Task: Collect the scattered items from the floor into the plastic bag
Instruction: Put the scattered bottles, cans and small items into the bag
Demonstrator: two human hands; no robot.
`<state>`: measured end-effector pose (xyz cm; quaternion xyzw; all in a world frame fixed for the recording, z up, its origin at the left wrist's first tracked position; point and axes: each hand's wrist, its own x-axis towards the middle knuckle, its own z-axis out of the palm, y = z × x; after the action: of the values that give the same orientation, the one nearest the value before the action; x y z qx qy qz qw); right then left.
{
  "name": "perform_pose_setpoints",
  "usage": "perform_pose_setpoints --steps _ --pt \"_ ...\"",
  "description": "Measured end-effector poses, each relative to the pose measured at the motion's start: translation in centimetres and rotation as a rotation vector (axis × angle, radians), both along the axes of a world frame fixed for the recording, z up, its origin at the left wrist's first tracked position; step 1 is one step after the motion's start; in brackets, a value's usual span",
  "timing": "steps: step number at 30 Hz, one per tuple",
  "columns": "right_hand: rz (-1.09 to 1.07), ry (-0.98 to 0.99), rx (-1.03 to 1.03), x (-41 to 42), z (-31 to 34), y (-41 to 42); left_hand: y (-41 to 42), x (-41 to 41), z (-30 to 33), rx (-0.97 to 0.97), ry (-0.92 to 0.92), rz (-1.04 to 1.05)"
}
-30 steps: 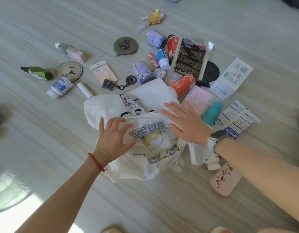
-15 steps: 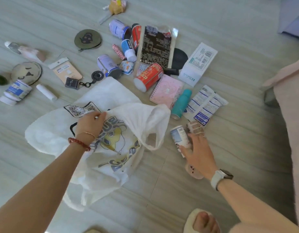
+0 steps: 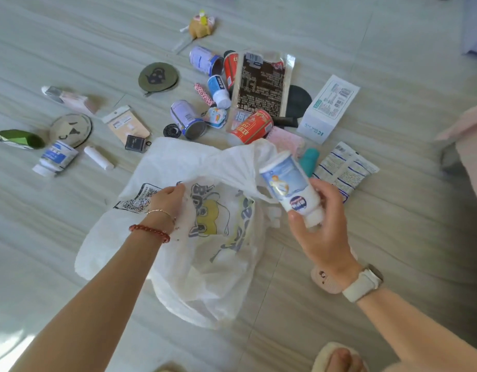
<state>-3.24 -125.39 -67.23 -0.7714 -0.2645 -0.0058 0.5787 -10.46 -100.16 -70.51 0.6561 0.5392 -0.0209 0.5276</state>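
Right hand (image 3: 322, 232) gripping a white bottle (image 3: 289, 186) just above the bag (image 3: 205, 264); left hand (image 3: 168, 198) pinching bag's rim.

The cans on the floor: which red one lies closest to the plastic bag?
The red can lying on its side right at the plastic bag's far edge. The other red can lies farther back, beside the dark snack packet.

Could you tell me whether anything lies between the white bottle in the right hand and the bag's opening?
Nothing solid does. The right hand holds the white bottle just beside the plastic bag, whose mouth the left hand holds up. Only the bag's loose handle loop hangs by the bottle.
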Motion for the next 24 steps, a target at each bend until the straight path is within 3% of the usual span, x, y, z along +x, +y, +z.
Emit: perform_pose_setpoints --steps 3,5,10,12,17,20,24 --pt "0.127 -0.383 -0.192 0.2 0.6 1.7 -0.4 0.5 0.6 0.041 -0.04 -0.052" --pt "0.186 -0.498 -0.408 0.3 -0.7 2.8 -0.6 0.2 1.1 0.128 -0.06 -0.089" --pt "0.525 -0.148 -1.078 -0.2 -4.3 6.3 -0.6 -1.4 0.7 0.155 -0.06 -0.039" --pt "0.531 -0.069 -1.064 -0.1 -4.7 7.4 -0.8 -1.9 0.4 0.123 -0.06 -0.015" --pt "0.381 0.256 -0.621 -0.4 -4.9 6.2 -0.3 -2.6 -0.1 0.074 -0.076 0.058" --pt "0.349 0.171 -0.758 -0.4 -6.1 3.8 -0.3 -2.7 -0.1 0.084 -0.076 0.091" --pt "0.233 -0.21 -1.005 0.3 -6.4 0.8 -0.8 -3.2 -0.2 0.332 -0.081 0.04"
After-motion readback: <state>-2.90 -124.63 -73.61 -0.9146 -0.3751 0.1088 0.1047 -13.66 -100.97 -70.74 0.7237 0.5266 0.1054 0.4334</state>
